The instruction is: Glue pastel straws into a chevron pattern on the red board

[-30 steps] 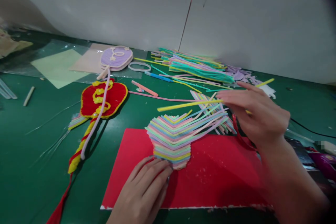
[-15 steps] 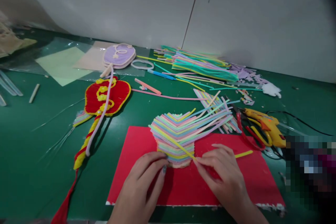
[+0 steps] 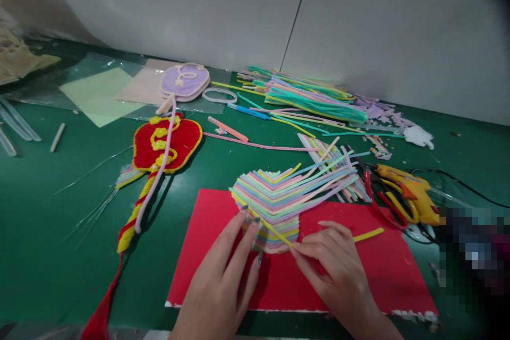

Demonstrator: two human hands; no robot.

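Observation:
A yellow pipe cleaner (image 3: 274, 230) slants across a chevron-striped panel of pastel pipe cleaners (image 3: 269, 190). My right hand (image 3: 334, 263) pinches that yellow strip by the panel's lower right edge; its far end sticks out beyond the hand. My left hand (image 3: 225, 271) reaches over the panel's lower left with fingers stretched out, two fingertips resting on or beside the strip. Beneath them lies a red sheet (image 3: 199, 239). Long loose ends of the panel fan out to the upper right, over another patch of strips (image 3: 350, 186). Part of the panel's lower left is hidden by my left fingers.
Red-handled pliers (image 3: 388, 210) and a yellow glue gun (image 3: 424, 202) lie to the right. A pile of pipe cleaners (image 3: 314, 103) sits along the wall. On the left are a red fan (image 3: 185, 143) with a tassel and a purple fan (image 3: 175, 84). A blue pen (image 3: 249, 111) lies behind.
My left hand has moved up onto the panel, its fingers straightening along the yellow pipe cleaner. My right hand keeps its pinch in nearly the same place. The view has shifted slightly.

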